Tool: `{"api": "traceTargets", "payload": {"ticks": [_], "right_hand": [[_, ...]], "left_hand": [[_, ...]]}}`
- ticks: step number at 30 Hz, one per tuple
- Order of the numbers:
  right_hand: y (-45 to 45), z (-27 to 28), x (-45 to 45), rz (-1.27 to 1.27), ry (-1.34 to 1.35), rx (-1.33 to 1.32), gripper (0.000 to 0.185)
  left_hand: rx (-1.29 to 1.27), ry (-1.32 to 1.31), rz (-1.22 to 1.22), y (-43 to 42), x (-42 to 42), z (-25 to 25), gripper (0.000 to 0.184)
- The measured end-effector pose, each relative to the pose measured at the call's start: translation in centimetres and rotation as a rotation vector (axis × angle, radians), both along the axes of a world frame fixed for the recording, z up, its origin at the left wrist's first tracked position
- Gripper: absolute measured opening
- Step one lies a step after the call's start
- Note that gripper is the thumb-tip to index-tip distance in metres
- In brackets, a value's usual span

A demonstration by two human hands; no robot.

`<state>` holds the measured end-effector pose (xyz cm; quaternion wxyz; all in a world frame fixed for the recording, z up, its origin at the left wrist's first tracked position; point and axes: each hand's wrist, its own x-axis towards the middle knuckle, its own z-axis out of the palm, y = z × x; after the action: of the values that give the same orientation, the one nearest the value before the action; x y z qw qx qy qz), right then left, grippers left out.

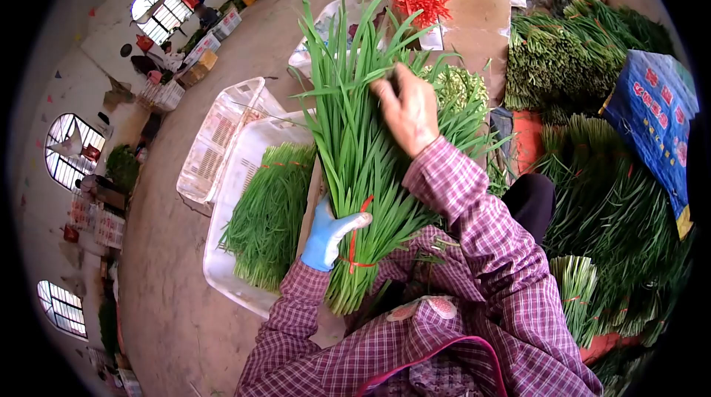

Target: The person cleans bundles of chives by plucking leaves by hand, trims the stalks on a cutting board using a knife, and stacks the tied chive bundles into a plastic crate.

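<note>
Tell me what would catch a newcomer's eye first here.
First, the leafy green bundle mid-picture, gripped low by the left hand in its blue-and-white glove, the bare right hand at its upper leaves. Then the bright red tangle of strands just beyond, and the blue printed sheet over greens at far right.

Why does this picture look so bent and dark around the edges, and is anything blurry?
Head view: likely a fisheye lens, hence the bending and black corners; arched windows glare white; far crates look small and soft; the green bundle in the left hand looks fairly crisp.
</note>
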<state>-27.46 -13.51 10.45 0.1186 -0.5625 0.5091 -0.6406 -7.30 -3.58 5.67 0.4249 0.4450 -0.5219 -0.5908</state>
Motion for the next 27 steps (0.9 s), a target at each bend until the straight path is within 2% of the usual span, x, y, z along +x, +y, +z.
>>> {"api": "traceTargets", "payload": {"ticks": [1,3,5,7,9,11,12,14,19,21,23,24,25,26,27], "right_hand": [[-1.1,-0.1,-1.6,-0.009,-0.101,-0.007,0.018],[-2.4,-0.1,-4.9,-0.024,-0.125,-0.083,0.022],[-1.2,0.4,-7.8,0.067,-0.234,0.054,0.027],[-0.6,-0.9,-11.5,-0.035,0.051,0.238,0.035],[2.3,-0.5,-12.0,-0.357,0.535,0.533,0.046],[3.3,-4.1,-13.2,-0.444,0.699,0.173,0.059],[4.0,-4.3,-12.6,-0.407,0.705,0.151,0.067],[6.0,-3.7,-9.8,-0.25,0.766,0.043,0.078],[8.6,-2.9,-3.9,0.222,0.875,-0.098,0.103],[9.0,-2.5,-2.1,0.323,0.982,-0.138,0.103],[8.5,-2.6,-0.5,0.265,1.086,-0.227,0.098],[8.5,-2.0,0.1,0.342,1.018,-0.224,0.093],[7.9,-2.2,0.8,0.276,1.029,-0.316,0.087],[7.7,-1.6,0.8,0.286,1.038,-0.342,0.087],[7.5,-0.8,0.8,0.297,1.048,-0.369,0.088]], "left_hand": [[0.013,0.002,-0.003,-0.1,0.3,-0.3,0.048],[0.079,0.053,0.007,-0.5,1.4,-1.1,0.05],[0.035,0.085,0.068,-1.1,2.1,-1.8,0.051],[-0.016,0.04,0.065,-2.3,3.9,-3.0,0.043],[-0.038,-0.025,0.077,-3.6,4.9,-3.2,0.038],[0.119,0.229,0.094,-5.8,6.0,-4.1,0.038],[0.173,0.296,0.093,-6.7,6.1,-4.0,0.039],[0.265,0.382,0.104,-7.6,5.0,-1.9,0.039],[0.237,0.371,0.002,-7.6,2.5,1.6,0.038],[0.328,0.498,-0.174,-7.5,1.5,2.6,0.04],[0.313,0.467,-0.247,-7.9,1.4,2.8,0.045],[0.233,0.341,-0.183,-6.8,0.5,3.9,0.048],[0.151,0.217,-0.12,-5.7,-0.3,5.0,0.051],[-0.062,0.124,-0.196,-6.7,0.8,3.0,0.057],[-0.075,0.124,-0.192,-6.5,0.7,3.7,0.057]]}}
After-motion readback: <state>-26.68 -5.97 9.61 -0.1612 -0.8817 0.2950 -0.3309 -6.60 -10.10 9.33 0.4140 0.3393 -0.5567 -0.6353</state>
